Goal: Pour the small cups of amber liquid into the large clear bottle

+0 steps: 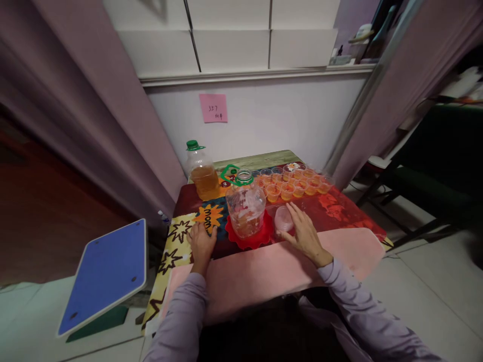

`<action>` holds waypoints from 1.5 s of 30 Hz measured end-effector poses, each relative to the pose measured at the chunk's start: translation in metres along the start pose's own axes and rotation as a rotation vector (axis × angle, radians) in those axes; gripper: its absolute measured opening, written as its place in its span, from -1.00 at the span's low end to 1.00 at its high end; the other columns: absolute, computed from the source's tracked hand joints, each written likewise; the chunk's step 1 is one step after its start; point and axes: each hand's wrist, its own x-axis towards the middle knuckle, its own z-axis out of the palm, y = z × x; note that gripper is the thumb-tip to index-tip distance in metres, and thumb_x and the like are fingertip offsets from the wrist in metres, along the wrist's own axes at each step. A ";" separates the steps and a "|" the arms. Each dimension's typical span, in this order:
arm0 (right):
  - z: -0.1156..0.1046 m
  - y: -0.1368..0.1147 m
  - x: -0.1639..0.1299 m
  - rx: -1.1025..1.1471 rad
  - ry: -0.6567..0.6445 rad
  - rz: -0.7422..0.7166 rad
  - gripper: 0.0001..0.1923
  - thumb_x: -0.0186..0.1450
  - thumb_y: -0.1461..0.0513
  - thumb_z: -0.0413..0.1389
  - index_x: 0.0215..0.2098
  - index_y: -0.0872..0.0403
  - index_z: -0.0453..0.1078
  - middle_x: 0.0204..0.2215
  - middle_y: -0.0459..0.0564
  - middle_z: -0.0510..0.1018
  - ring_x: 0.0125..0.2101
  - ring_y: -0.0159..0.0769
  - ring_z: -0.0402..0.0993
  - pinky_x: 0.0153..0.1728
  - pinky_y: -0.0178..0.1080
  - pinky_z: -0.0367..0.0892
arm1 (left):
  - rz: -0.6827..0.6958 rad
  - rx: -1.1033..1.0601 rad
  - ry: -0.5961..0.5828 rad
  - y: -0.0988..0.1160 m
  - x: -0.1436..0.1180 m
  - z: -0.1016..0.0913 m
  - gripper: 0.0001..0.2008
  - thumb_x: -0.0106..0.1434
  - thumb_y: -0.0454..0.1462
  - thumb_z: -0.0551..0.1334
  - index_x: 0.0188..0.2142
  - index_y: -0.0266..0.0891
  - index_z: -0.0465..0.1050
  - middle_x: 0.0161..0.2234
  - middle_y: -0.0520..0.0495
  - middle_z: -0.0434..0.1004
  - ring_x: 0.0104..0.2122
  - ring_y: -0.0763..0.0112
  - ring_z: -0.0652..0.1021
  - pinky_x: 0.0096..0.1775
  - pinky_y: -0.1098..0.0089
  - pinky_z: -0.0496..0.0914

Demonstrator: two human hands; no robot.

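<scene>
The small empty cup [283, 219], touched by the spread right hand [303, 232], is best lifted upright while the loosely curled, empty left hand [201, 241] is kept flat on the worktop [339, 208].

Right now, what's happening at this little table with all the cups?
A person sits at a small table covered with a bright cloth. Their right hand rests beside an empty plastic cup, fingers touching it. Their left hand lies flat on the cloth. Between the hands stands an open jug on a red mat, holding a little amber liquid. Behind it are rows of filled small cups and a capped bottle, about half full.
</scene>
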 end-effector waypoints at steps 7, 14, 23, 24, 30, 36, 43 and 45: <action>0.009 0.008 0.002 0.146 0.097 0.165 0.04 0.18 -0.21 0.42 0.47 0.06 0.32 0.37 0.40 0.53 0.34 0.30 0.53 0.32 0.31 0.46 | -0.020 -0.236 0.086 0.013 -0.003 -0.033 -0.57 0.44 -0.12 0.15 0.16 -0.36 0.47 0.14 -0.44 0.62 0.18 -0.08 0.59 0.29 -0.11 0.48; -0.012 -0.022 -0.014 0.249 0.159 0.211 -0.31 0.18 -0.17 0.41 0.13 0.00 0.50 -0.01 0.24 0.75 -0.12 0.18 0.74 -0.13 0.17 0.67 | 0.307 -0.471 -0.002 0.065 -0.123 -0.061 -0.43 0.34 0.05 0.38 0.23 -0.12 0.45 0.18 -0.23 0.66 0.21 0.03 0.65 0.30 -0.02 0.56; -0.012 -0.114 -0.056 0.513 -0.114 0.077 -0.37 0.23 0.05 0.46 0.24 -0.08 0.51 0.13 0.12 0.74 0.06 0.11 0.73 -0.01 0.05 0.69 | 0.239 -0.819 -0.386 0.114 -0.168 -0.080 -0.11 0.19 0.04 0.50 0.43 -0.13 0.31 0.26 -0.29 0.63 0.21 -0.03 0.66 0.27 -0.06 0.56; -0.005 -0.117 -0.059 0.543 -0.134 0.082 -0.38 0.23 0.07 0.46 0.23 -0.07 0.52 0.12 0.11 0.74 0.05 0.09 0.73 -0.01 0.03 0.69 | 0.204 -0.833 -0.381 0.115 -0.166 -0.084 -0.18 0.20 0.05 0.49 0.37 -0.13 0.37 0.20 -0.26 0.67 0.15 -0.01 0.69 0.22 -0.03 0.58; 0.016 -0.114 -0.064 0.623 -0.192 0.072 -0.31 0.20 0.18 0.47 0.28 -0.05 0.50 0.13 0.10 0.73 0.05 0.02 0.71 0.01 -0.06 0.64 | 0.122 -0.860 -0.336 0.115 -0.165 -0.096 -0.42 0.18 0.02 0.49 0.10 -0.18 0.53 0.01 -0.21 0.75 -0.04 0.08 0.73 0.08 0.06 0.63; 0.004 -0.102 -0.067 0.608 -0.205 0.013 -0.29 0.26 0.11 0.48 0.35 -0.05 0.51 0.17 0.13 0.70 0.10 0.05 0.68 0.07 -0.04 0.61 | 0.152 -0.852 -0.350 0.114 -0.168 -0.076 -0.45 0.17 -0.03 0.50 0.09 -0.18 0.55 -0.04 -0.18 0.76 -0.08 0.11 0.73 0.01 0.10 0.63; -0.012 0.005 -0.038 0.694 0.113 0.276 -0.43 0.54 -0.21 0.11 0.20 0.00 0.57 0.08 0.20 0.74 0.00 0.02 0.73 0.04 0.05 0.64 | 0.130 -0.759 -0.380 0.126 -0.170 -0.010 -0.31 -0.06 -0.17 0.62 0.07 -0.19 0.52 -0.02 -0.21 0.74 -0.03 0.03 0.72 0.07 0.02 0.62; -0.023 0.053 -0.013 0.583 0.221 0.384 -0.31 0.39 -0.30 0.22 0.14 0.04 0.55 0.05 0.23 0.73 -0.03 0.03 0.73 0.05 0.08 0.64 | 0.165 -0.741 -0.355 0.129 -0.168 0.005 -0.33 -0.06 -0.18 0.62 0.05 -0.20 0.51 -0.02 -0.23 0.74 -0.01 -0.01 0.71 0.09 -0.02 0.62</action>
